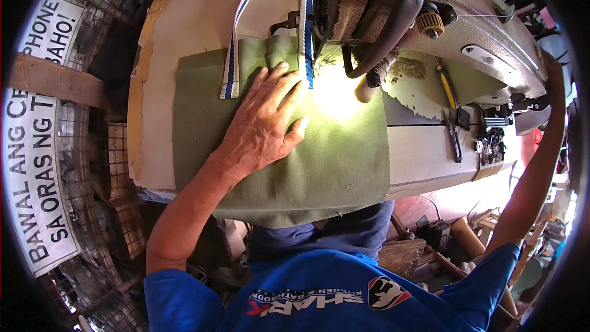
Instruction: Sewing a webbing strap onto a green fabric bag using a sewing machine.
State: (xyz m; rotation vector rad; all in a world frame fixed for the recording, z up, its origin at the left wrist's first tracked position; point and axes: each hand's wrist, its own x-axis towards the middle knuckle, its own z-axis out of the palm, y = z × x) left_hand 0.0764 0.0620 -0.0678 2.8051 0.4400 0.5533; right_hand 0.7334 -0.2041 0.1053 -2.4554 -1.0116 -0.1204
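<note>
My left hand (267, 120) lies on olive-green fabric (221, 197), fingers slightly spread, just beside a looped white-and-blue strap (233, 64) whose right end runs beside the needle area of the sewing machine (467, 24). The lamp lights the cloth brightly right of my fingers. My right hand (550, 71) reaches to the far right end of the machine, by the handwheel; its fingers are mostly hidden.
The pale machine table (160, 43) holds a yellow-black tool (446, 85), scissors (453, 141) and a bobbin winder (491, 147). At left are a wire mesh (117, 154), a wooden slat (61, 77) and a white sign (37, 197). Assorted clutter (399, 252) lies below.
</note>
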